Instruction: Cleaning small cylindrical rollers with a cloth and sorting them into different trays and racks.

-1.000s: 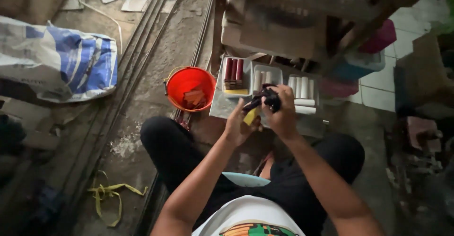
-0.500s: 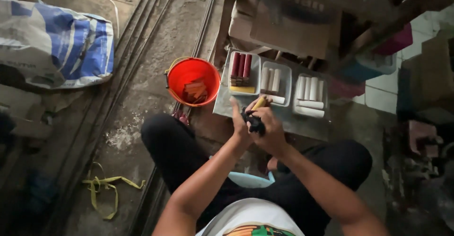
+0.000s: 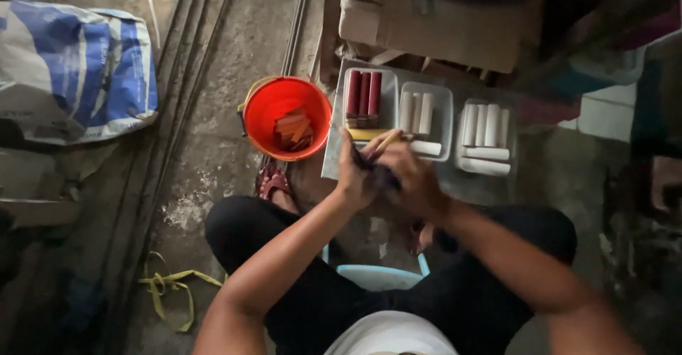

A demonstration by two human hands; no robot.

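From the head camera, a person is sitting low on a pale blue stool (image 3: 376, 275) with knees spread, and both hands are meeting in front of the body over a grey board (image 3: 330, 157). The left hand (image 3: 355, 174) is curling its fingers (image 3: 346, 150) together around a dark tool (image 3: 383, 177), and the right hand (image 3: 410, 177) is closing over the same tool from the other side, so the two hands are touching. A thin tan stick (image 3: 387, 140) is poking out above the fingers, towards the trays; which hand is pinching it cannot be told, as the hands are blurring. Just beyond the hands three clear trays are lying side by side on the board: the left tray (image 3: 364, 99) is holding dark red rolls (image 3: 364, 92), the middle tray (image 3: 425, 112) is holding white rolls (image 3: 415, 111), and the right tray (image 3: 484, 136) is holding more white ones. An orange bucket (image 3: 286, 117) is standing just left of the board, with reddish pieces (image 3: 293, 129) lying in it. A sandalled foot (image 3: 273, 182) is resting below the bucket. A cardboard box (image 3: 433, 21) is sitting behind the trays. Well apart on the left, a blue and white sack (image 3: 74, 71) is lying on the concrete floor (image 3: 213, 149), and a yellow strap (image 3: 170, 287) is lying near the left knee.
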